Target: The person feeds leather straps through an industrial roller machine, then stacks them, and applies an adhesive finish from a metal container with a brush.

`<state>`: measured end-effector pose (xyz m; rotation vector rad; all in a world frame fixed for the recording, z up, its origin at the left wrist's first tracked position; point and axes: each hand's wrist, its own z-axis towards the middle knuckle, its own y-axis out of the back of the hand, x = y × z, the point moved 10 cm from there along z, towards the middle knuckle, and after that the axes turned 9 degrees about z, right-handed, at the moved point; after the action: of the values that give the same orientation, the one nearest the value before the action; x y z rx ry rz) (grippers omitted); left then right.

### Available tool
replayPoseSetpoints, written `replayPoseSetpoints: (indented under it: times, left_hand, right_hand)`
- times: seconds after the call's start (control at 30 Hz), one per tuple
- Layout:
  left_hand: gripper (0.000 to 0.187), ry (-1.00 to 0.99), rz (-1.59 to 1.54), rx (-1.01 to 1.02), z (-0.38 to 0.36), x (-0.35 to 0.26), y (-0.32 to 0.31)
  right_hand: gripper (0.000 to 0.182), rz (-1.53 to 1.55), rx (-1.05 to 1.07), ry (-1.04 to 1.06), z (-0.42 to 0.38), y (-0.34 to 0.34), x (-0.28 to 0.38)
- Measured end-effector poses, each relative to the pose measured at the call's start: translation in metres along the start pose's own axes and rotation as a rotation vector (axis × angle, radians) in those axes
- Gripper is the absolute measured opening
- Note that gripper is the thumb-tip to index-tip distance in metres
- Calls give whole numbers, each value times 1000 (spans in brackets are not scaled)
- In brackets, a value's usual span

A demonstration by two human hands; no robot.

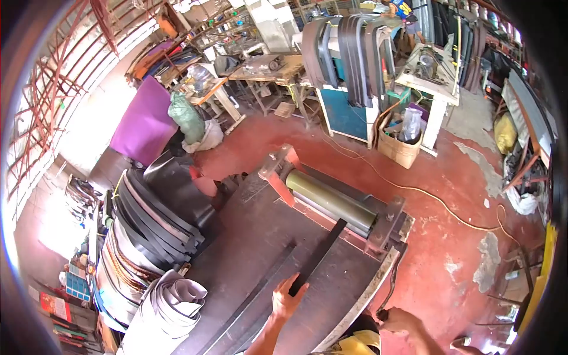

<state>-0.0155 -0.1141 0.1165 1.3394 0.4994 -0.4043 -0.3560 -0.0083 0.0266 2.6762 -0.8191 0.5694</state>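
My left hand [286,299] is closed around the near end of a long black strip [319,255], its thumb and fingers on either side. The strip's far end meets the metal rollers [331,200] of a red-framed rolling machine, which is fixed on a dark worktable [236,236]. At the table's right side, my right hand [405,325] is wrapped around the grip of a crank handle [391,287]. The crank's bent bar rises toward the machine's right end. More dark strips [248,316] lie on the table left of my left hand.
Black and brown sheets [157,219] are stacked on the left beside a pale roll [168,302]. A yellow cord [426,190] crosses the red floor. Beyond are a cardboard box [399,148], a blue cabinet draped with strips [349,112], and a person [408,26] far back.
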Motion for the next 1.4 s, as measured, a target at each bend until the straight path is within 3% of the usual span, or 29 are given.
replayPoseSetpoints:
  times: [0.03, 0.07, 0.17, 0.23, 0.3, 0.37, 0.4, 0.47, 0.53, 0.57, 0.6, 0.63, 0.7, 0.73, 0.77, 0.8, 0.83, 0.87, 0.93, 0.97, 1.07, 1.13, 1.17, 1.23, 1.27, 1.3, 1.37, 1.4]
  left_hand:
    - [44, -5, -4, -9, 1, -3, 1]
    - [43, -12, 1, -10, 3, -6, 2]
    - [42, -15, 33, 5, -1, -9, 3]
    - [41, -69, 32, -46, 1, -12, 0]
    - [41, -15, 54, -8, 3, -10, -2]
    - [40, 35, 80, 25, 3, -8, -1]
    - [41, 39, 77, 27, 1, -8, -2]
    - [41, 29, 60, 17, 1, -11, 0]
    - [42, -12, 98, -7, 0, -9, 5]
    - [43, -24, 102, -26, -2, -8, 5]
    - [43, -18, 89, -20, -3, -4, 1]
    - [43, -12, 78, -7, -4, 2, -1]
    - [42, 10, 54, 19, -9, 6, 1]
    - [41, -7, 43, 4, -11, 6, 2]
    - [41, -29, 36, -12, -11, 6, 1]
    - [40, -53, 35, -25, -10, 6, 1]
    - [40, -63, 43, -20, -13, 6, 1]
    - [40, -75, 50, -21, -13, 6, -1]
    - [40, -73, 71, -20, -7, 5, -5]
    - [40, -56, 90, -8, -6, 3, -5]
    - [41, -65, 137, -17, -5, 3, -9]
    - [42, -82, 139, -25, -4, -1, -12]
    - [41, -11, 149, 33, -4, 2, -16]
    - [41, 120, 160, 143, -5, 5, -18]
    - [41, 87, 169, 128, -1, 2, -12]
    - [41, 57, 173, 116, -2, 0, -5]
    - [40, -83, 157, -41, 10, -16, 6]
    - [39, -184, 160, -178, 17, -30, 15]
  right_hand:
    - [39, -3, -46, 87, -30, 16, 5]
    - [37, 89, -193, 374, -66, 50, 33]
    - [32, -247, -577, 222, -131, 177, 51]
    - [29, -323, -818, 196, -133, 269, 37]
    - [27, -359, -977, 133, -78, 360, -4]
    - [25, -316, -1043, 112, 43, 406, -75]
    - [24, -254, -1029, 152, 138, 400, -128]
    - [23, -34, -930, 390, 302, 308, -205]
    - [19, -314, -698, 14, 275, 155, -161]
    - [22, -16, -775, 244, 275, 100, -170]
    - [27, -319, -603, 50, 272, 47, -165]
    - [28, -215, -570, 183, 191, 23, -112]
    - [34, -8, -227, 92, 97, -14, -66]
    - [35, -71, -87, 114, 38, -11, -27]
    - [34, 98, -104, 250, -42, 19, 27]
    - [34, 9, -110, 307, -75, 43, 44]
    - [33, -232, -154, 92, -98, 76, 43]
    - [34, -325, -231, 137, -120, 117, 60]
    - [35, -565, -453, 35, -160, 213, 87]
    - [29, -373, -728, 317, -171, 260, 99]
    - [20, -297, -747, -55, -70, 392, 7]
    - [21, -328, -1004, 208, 55, 418, -52]
    - [23, -291, -932, 28, 108, 394, -85]
    - [26, -373, -772, 103, 263, 298, -162]
    - [26, -396, -746, -6, 309, 221, -190]
    - [27, -266, -569, 182, 299, 144, -165]
    - [32, -252, -605, 201, 273, 47, -155]
    - [37, -217, -565, 104, 197, 28, -112]
